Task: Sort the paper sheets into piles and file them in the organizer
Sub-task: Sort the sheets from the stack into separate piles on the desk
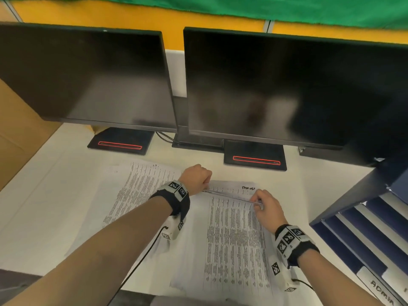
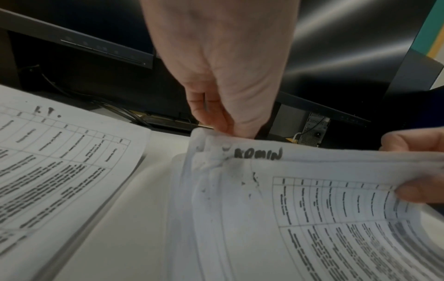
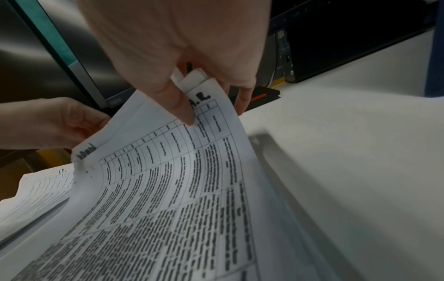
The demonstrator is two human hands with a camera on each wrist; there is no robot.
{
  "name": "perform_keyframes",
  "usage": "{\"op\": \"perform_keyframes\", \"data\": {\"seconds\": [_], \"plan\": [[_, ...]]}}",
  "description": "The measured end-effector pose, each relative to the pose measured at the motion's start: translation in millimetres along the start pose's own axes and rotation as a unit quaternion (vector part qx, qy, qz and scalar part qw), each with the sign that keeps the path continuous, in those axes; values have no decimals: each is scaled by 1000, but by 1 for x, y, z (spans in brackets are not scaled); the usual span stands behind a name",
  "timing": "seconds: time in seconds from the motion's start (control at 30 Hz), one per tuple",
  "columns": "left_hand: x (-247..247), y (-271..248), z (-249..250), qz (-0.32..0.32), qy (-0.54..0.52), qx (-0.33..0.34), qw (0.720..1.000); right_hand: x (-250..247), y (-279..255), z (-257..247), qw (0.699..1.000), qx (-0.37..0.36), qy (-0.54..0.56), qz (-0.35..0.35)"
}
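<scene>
Both hands, left hand (image 1: pixel 197 178) & right hand (image 1: pixel 266 206), pinch far corners of thin white printed paper sheets (image 1: pixel 231 235); light, floppy, so probably best held at both corners.

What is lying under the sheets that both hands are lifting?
Under the lifted printed white sheets, held by the left hand and right hand, lie more printed sheets; how many is hidden.

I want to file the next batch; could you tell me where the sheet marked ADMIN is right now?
In the left wrist view, the ADMIN sheet tops the bundle that the left hand and right hand pinch, right of the I.T. pile.
</scene>
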State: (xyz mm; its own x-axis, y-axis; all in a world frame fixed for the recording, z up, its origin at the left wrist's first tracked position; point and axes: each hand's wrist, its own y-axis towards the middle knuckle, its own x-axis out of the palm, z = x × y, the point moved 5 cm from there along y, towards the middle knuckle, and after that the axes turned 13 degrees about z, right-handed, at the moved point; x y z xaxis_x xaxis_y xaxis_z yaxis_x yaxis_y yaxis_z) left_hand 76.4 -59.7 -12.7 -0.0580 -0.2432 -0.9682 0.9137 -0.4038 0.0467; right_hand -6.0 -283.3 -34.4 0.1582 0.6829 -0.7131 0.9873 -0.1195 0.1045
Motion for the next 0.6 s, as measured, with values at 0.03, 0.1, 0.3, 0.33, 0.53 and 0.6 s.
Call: {"op": "perform_keyframes", "data": {"seconds": [0.03,0.1,0.3,0.33,0.53,0.6], "plan": [[-1,0,0,-2,0,4,1000,-1,1,-1,1000,-1,1,2],[-2,0,0,-3,11,11,1000,-1,3,0,1000,-6,-7,8],[2,-1,-3,0,17,41,999,0,2,-2,998,-8,-64,9],[3,-2,-4,9,-2,36,999,0,2,-3,998,-7,-68,13],[-3,-5,-3,52,-99,12,994,-2,4,-1,996,-15,-65,53],[-5,-5,-4,41,-172,-14,984,-1,4,-1,996,-25,-70,46]]}}
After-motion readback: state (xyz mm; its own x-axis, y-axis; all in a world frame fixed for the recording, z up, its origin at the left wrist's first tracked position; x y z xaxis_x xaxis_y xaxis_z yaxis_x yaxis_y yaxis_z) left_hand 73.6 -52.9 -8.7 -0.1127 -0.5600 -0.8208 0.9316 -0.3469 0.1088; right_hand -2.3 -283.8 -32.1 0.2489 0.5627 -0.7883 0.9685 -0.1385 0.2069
